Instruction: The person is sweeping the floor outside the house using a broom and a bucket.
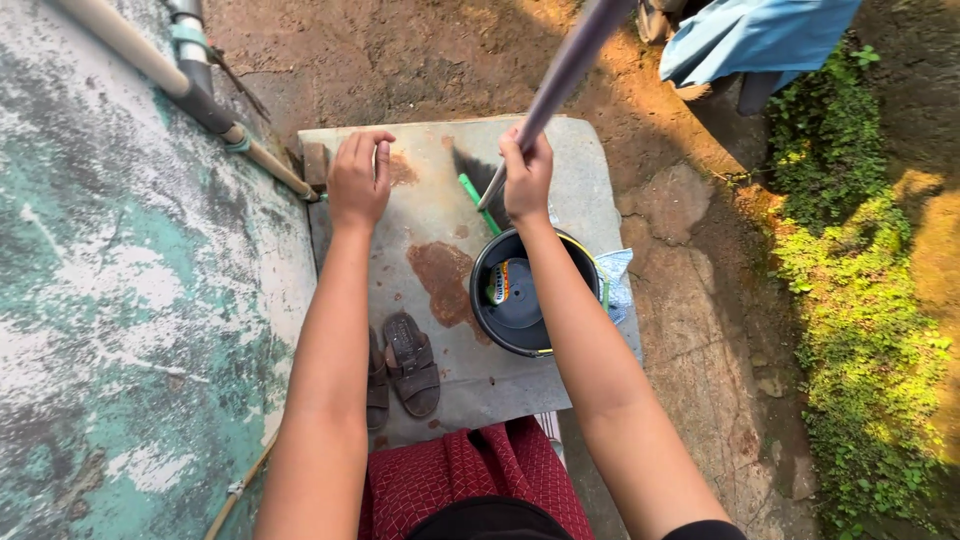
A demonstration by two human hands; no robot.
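My right hand (526, 175) grips a long grey pole (560, 78) that slants up toward the top of the view, its lower end near a green stick (478, 200) on the concrete slab (440, 180). My left hand (358, 180) is raised over the slab's left part, fingers together and curled, holding nothing that I can see. Below my right forearm stands a black bucket (487, 300) with a dark lid and a small bottle inside.
A pair of brown sandals (405, 365) lies on the slab's near edge. A weathered teal wall (120, 300) with pipes (190, 85) runs along the left. Bare earth, flat stones and green plants (860, 300) lie to the right. A blue cloth (750, 35) hangs at top right.
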